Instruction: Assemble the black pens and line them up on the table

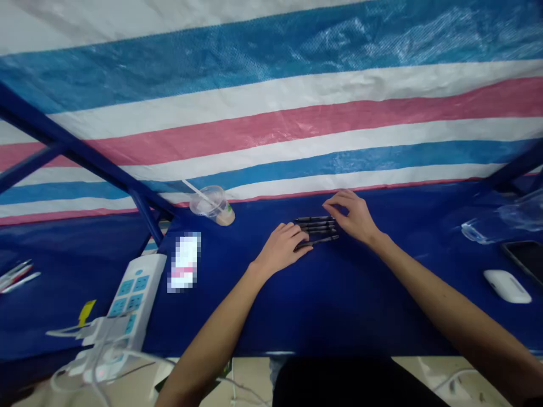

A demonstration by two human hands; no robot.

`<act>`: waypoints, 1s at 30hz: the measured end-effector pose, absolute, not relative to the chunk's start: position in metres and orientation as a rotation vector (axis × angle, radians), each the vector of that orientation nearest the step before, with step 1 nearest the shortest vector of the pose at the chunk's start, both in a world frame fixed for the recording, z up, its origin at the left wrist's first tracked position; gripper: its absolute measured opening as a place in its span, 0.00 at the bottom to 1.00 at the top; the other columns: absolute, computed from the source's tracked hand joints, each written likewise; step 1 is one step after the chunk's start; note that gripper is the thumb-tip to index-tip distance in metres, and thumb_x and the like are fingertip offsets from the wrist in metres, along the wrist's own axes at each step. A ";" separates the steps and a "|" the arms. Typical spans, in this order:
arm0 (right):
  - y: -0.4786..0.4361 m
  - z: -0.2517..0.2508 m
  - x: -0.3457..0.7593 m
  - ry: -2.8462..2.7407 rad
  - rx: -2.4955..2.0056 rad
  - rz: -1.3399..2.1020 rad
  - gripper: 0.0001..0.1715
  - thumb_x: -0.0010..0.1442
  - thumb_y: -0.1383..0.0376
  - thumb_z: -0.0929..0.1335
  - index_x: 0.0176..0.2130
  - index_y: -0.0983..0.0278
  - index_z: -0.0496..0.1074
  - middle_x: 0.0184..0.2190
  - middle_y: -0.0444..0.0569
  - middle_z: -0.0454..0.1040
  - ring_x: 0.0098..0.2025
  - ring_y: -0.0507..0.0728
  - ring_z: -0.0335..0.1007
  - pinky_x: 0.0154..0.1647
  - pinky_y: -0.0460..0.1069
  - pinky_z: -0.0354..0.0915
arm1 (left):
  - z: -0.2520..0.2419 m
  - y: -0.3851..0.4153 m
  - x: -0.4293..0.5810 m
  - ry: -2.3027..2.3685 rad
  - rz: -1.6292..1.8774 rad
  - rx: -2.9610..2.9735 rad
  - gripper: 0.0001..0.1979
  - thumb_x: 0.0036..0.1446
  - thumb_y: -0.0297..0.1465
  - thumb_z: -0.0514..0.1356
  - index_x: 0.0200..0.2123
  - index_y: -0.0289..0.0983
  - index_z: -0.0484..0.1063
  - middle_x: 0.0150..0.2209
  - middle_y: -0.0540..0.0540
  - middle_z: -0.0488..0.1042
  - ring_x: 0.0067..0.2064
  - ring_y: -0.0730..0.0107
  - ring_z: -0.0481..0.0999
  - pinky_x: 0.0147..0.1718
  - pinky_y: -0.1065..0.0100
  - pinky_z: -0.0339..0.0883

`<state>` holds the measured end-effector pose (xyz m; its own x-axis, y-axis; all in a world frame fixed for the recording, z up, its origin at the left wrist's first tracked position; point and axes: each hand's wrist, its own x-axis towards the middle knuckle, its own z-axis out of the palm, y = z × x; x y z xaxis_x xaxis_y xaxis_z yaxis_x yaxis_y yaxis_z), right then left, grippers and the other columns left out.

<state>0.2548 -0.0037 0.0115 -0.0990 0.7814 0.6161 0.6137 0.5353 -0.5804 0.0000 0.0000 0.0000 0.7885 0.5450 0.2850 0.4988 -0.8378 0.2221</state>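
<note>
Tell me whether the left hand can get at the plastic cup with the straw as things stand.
Probably yes: the left hand is at the dark pens, and only blue tabletop shows between it and the cup.

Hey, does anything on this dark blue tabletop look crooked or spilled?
The nearest slim black pen, at the left hand, looks askew: it slants relative to the other black pens, which lie nearly parallel. I see no spill.
</note>
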 end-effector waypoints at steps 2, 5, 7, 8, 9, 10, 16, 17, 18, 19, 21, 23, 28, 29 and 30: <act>-0.013 0.015 0.247 -1.922 -1.116 0.194 0.10 0.70 0.63 0.67 0.38 0.61 0.78 0.35 0.50 0.79 0.38 0.59 0.69 0.44 0.56 0.65 | 0.000 0.000 0.000 0.822 0.525 2.852 0.12 0.68 0.42 0.61 0.43 0.39 0.76 0.41 0.46 0.76 0.46 0.61 0.74 0.46 0.60 0.63; -0.030 0.010 0.238 -2.122 -1.111 0.120 0.09 0.70 0.64 0.67 0.39 0.62 0.78 0.37 0.51 0.79 0.40 0.60 0.67 0.43 0.56 0.62 | 0.000 0.000 0.000 0.777 0.502 2.868 0.12 0.68 0.41 0.61 0.40 0.39 0.77 0.40 0.46 0.75 0.46 0.60 0.74 0.46 0.59 0.64; -0.040 0.005 0.235 -2.199 -1.106 0.053 0.09 0.71 0.63 0.67 0.40 0.63 0.78 0.37 0.51 0.78 0.41 0.59 0.66 0.42 0.55 0.60 | 0.002 -0.001 0.000 0.753 0.513 2.884 0.11 0.69 0.39 0.60 0.40 0.38 0.76 0.40 0.45 0.76 0.46 0.60 0.73 0.45 0.59 0.65; -0.044 0.003 0.234 -2.236 -1.096 -0.001 0.09 0.71 0.62 0.68 0.41 0.63 0.77 0.38 0.51 0.78 0.41 0.60 0.65 0.42 0.55 0.59 | 0.003 -0.001 0.000 0.747 0.536 2.887 0.11 0.70 0.38 0.59 0.41 0.38 0.76 0.41 0.45 0.76 0.46 0.60 0.73 0.45 0.59 0.66; -0.047 0.002 0.233 -2.272 -1.074 -0.050 0.09 0.71 0.61 0.68 0.42 0.63 0.77 0.38 0.51 0.78 0.42 0.60 0.65 0.42 0.56 0.58 | 0.004 -0.001 0.001 0.747 0.571 2.885 0.10 0.71 0.37 0.58 0.42 0.38 0.76 0.42 0.45 0.77 0.47 0.60 0.73 0.45 0.59 0.66; -0.049 0.001 0.231 -2.294 -1.054 -0.093 0.09 0.70 0.61 0.68 0.43 0.63 0.77 0.38 0.52 0.78 0.42 0.60 0.65 0.42 0.56 0.58 | 0.005 -0.001 0.001 0.750 0.612 2.877 0.10 0.71 0.36 0.58 0.43 0.37 0.75 0.42 0.44 0.77 0.47 0.61 0.73 0.45 0.59 0.66; -0.051 -0.008 0.222 -2.238 -1.065 -0.258 0.07 0.71 0.66 0.67 0.47 0.65 0.75 0.38 0.51 0.79 0.40 0.59 0.67 0.41 0.55 0.58 | 0.005 -0.001 0.002 0.778 0.835 2.814 0.08 0.71 0.34 0.58 0.45 0.37 0.74 0.39 0.45 0.80 0.42 0.64 0.75 0.41 0.61 0.67; -0.051 -0.010 0.222 -2.217 -1.078 -0.270 0.07 0.71 0.67 0.67 0.47 0.65 0.75 0.37 0.51 0.79 0.39 0.59 0.67 0.41 0.55 0.58 | 0.005 -0.001 0.001 0.770 0.872 2.811 0.08 0.70 0.34 0.59 0.45 0.37 0.75 0.39 0.45 0.80 0.41 0.65 0.76 0.41 0.61 0.67; -0.051 -0.012 0.221 -2.194 -1.093 -0.277 0.07 0.71 0.68 0.67 0.47 0.64 0.75 0.37 0.51 0.79 0.39 0.59 0.68 0.40 0.55 0.59 | 0.004 0.000 0.001 0.759 0.913 2.806 0.08 0.70 0.34 0.60 0.46 0.37 0.75 0.40 0.45 0.81 0.41 0.65 0.76 0.41 0.61 0.67; -0.051 -0.014 0.221 -2.173 -1.106 -0.279 0.07 0.71 0.68 0.67 0.46 0.64 0.75 0.37 0.51 0.79 0.39 0.59 0.68 0.41 0.55 0.60 | 0.004 0.000 0.000 0.744 0.955 2.797 0.08 0.69 0.34 0.61 0.46 0.37 0.75 0.40 0.45 0.81 0.41 0.65 0.77 0.42 0.61 0.68; -0.050 -0.016 0.221 -2.134 -1.123 -0.276 0.07 0.71 0.68 0.66 0.46 0.64 0.75 0.38 0.52 0.79 0.39 0.59 0.69 0.42 0.55 0.62 | 0.004 0.001 -0.001 0.714 1.032 2.775 0.07 0.69 0.33 0.61 0.47 0.37 0.75 0.40 0.45 0.81 0.41 0.65 0.77 0.42 0.61 0.68; -0.050 -0.018 0.221 -2.100 -1.124 -0.276 0.08 0.71 0.68 0.65 0.46 0.64 0.75 0.38 0.52 0.79 0.37 0.58 0.69 0.42 0.54 0.64 | 0.005 0.002 -0.001 0.699 1.085 2.759 0.06 0.69 0.31 0.61 0.47 0.37 0.75 0.39 0.46 0.81 0.40 0.66 0.77 0.41 0.62 0.68; -0.052 -0.014 0.221 -2.080 -1.092 -0.258 0.08 0.71 0.69 0.66 0.45 0.65 0.75 0.36 0.52 0.78 0.35 0.57 0.70 0.40 0.52 0.66 | 0.008 -0.001 0.002 0.757 1.133 2.778 0.07 0.70 0.30 0.59 0.39 0.36 0.75 0.31 0.48 0.79 0.35 0.67 0.75 0.33 0.63 0.62; -0.053 -0.011 0.221 -2.097 -1.083 -0.247 0.07 0.71 0.70 0.66 0.45 0.65 0.75 0.36 0.52 0.78 0.35 0.57 0.70 0.40 0.52 0.66 | 0.009 -0.002 0.003 0.780 1.122 2.781 0.11 0.71 0.30 0.57 0.35 0.36 0.74 0.28 0.48 0.77 0.33 0.68 0.74 0.32 0.63 0.61; -0.054 -0.008 0.221 -2.118 -1.074 -0.238 0.07 0.71 0.70 0.66 0.44 0.65 0.75 0.36 0.52 0.78 0.35 0.57 0.70 0.40 0.52 0.66 | 0.009 -0.003 0.003 0.802 1.103 2.783 0.15 0.72 0.31 0.56 0.30 0.36 0.72 0.25 0.49 0.75 0.31 0.69 0.73 0.31 0.63 0.59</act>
<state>0.2213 -0.0541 -0.0082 -0.3783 0.6216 0.6859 0.7584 0.6330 -0.1554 0.0028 -0.0031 0.0088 0.6130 0.4798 0.6277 0.4492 -0.8652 0.2226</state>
